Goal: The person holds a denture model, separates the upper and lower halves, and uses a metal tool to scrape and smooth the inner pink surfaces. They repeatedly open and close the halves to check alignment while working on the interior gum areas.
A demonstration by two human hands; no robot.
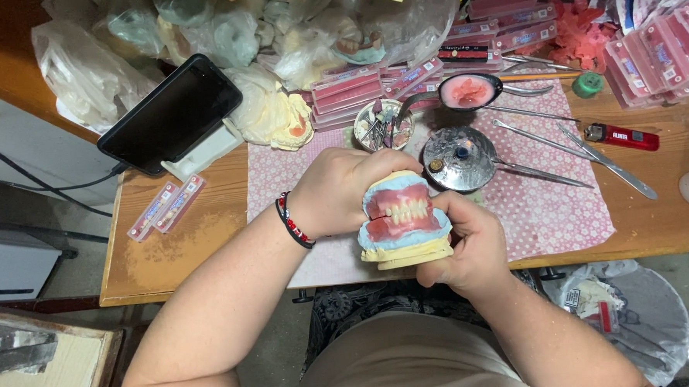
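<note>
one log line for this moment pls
left hand: grips denture model | right hand: grips it too | teeth: closed, facing camera | behind: metal burner dish

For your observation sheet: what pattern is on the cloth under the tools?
The cloth is pink with small white flowers, clearest in the head view.

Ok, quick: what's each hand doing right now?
Left hand: closed on the top of the denture model.
Right hand: closed on the model's lower side.
</note>
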